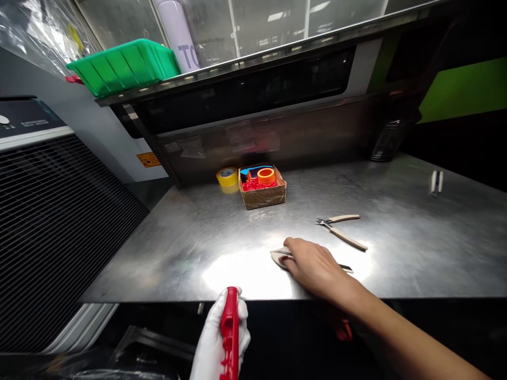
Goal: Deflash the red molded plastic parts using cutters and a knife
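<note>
My left hand [222,332], in a white glove, is wrapped round a red plastic part [230,327] below the table's front edge. Bare, my right hand [311,264] rests near the front of the metal table [178,264], its fingers closed on a pale-handled tool [280,257]; a dark and pale end of it shows beyond the hand. Just behind that hand lies a pair of cutting pliers [343,229] with beige handles spread apart.
A cardboard box [264,198] holds an orange ring [265,176] and red pieces, beside a yellow tape roll [227,177]. A small pale-handled tool [436,183] and a dark container [386,140] are at right. Above, a shelf holds a green bin [122,66].
</note>
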{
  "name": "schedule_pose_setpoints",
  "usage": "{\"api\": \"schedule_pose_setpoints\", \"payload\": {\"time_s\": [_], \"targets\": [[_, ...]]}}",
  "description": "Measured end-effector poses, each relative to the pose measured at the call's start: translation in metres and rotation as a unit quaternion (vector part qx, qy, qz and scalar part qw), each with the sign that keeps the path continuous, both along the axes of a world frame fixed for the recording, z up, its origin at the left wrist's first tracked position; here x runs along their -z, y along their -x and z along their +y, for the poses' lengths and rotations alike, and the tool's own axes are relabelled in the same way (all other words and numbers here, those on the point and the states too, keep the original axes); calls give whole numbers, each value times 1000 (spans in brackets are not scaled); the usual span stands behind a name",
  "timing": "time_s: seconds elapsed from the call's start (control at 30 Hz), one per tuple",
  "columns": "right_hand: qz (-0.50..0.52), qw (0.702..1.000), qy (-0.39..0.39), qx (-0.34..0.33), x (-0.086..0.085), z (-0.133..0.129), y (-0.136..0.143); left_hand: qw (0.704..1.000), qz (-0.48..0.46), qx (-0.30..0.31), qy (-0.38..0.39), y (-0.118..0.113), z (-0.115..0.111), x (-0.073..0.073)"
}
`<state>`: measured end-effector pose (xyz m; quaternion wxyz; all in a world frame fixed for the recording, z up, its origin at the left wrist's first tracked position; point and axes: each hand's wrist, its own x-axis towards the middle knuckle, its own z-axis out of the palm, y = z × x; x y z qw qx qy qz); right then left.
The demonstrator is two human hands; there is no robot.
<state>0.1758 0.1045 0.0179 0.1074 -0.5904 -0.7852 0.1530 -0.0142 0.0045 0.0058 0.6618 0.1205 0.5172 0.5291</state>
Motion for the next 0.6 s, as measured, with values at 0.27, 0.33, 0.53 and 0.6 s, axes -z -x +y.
{"api": "schedule_pose_setpoints", "payload": {"time_s": [0.27,0.33,0.53,0.6], "targets": [[-41,994,-26,-98,-28,-29,7,998,-60,-11,19,-2,-5,0],[-35,983,-28,-180,-32,-39,12,997,-71,-1,36,-4,-4,-3],[-32,948,-117,-295,-30,-57,25,985,81,-54,139,-10,-3,-15],[-43,936,-147,-316,-29,-59,28,977,144,-72,139,-12,-4,-16]]}}
